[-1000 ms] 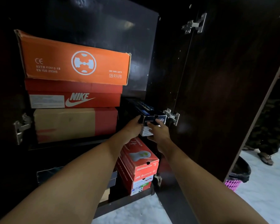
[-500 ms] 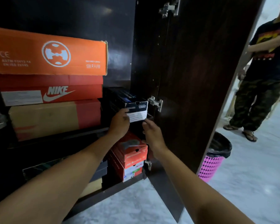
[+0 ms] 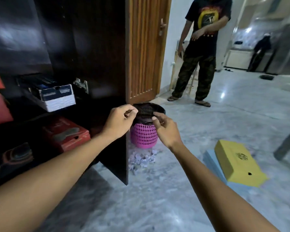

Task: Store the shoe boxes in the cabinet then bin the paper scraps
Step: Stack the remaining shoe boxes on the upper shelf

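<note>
A black-and-white shoe box point(image 3: 57, 96) rests on the cabinet shelf at the left, with red boxes point(image 3: 66, 133) below it and more at the far left edge. Both my hands are off it. My left hand point(image 3: 120, 122) and my right hand point(image 3: 165, 129) hang in the air, fingers loosely curled and holding nothing, in front of the pink bin point(image 3: 144, 129) with its black liner. White paper scraps point(image 3: 141, 159) lie on the floor at the bin's foot. A yellow shoe box point(image 3: 236, 163) sits on a light blue box point(image 3: 213, 158) on the floor to the right.
The dark open cabinet door point(image 3: 97, 64) stands edge-on between the shelves and the bin. A person in a black shirt point(image 3: 201, 52) stands beyond, by a wooden door point(image 3: 144, 47). Another person stands far back right. A grey table leg point(image 3: 288, 141) slants at the right edge.
My hands have let go of the black-and-white box, which stays on the shelf, and pulled back. My view has swung right, bringing the bin, scraps and floor boxes into sight.
</note>
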